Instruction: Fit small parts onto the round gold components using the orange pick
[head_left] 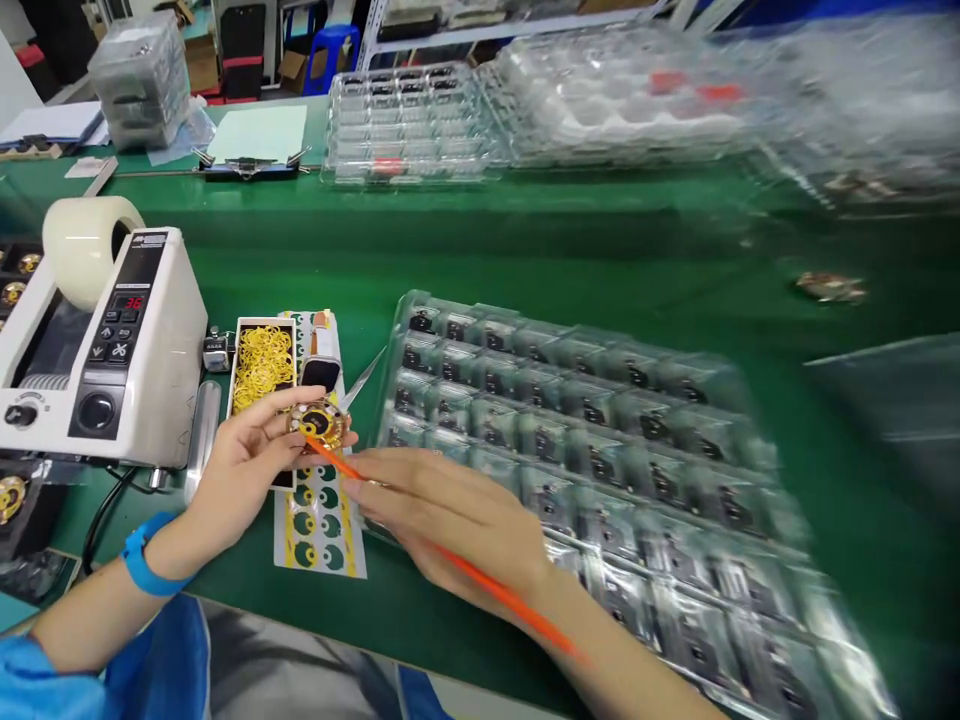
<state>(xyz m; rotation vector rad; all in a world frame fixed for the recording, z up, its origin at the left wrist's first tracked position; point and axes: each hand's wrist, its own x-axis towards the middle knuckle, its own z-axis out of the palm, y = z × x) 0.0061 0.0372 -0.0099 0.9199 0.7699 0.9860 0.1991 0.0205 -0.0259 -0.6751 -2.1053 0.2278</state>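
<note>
Nearest the camera, gripping an orange stick [510, 603] in the right hand [457, 510], with its tip seemingly touching the gold round piece [319, 423] pinched in the fingertips of the left hand [247, 450], over the sticker sheet [319, 500] and near the yellow rings [264, 365]. Could let the tip skid and scratch the shiny face by pressing too hard. Could drop the piece among the rings by holding too loosely. Might jar dark parts [600, 465] in the clear tray [487, 312] by catching it with the right forearm [630, 650].

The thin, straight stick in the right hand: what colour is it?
The thin stick is bright orange-red, best seen in the head view.
</note>
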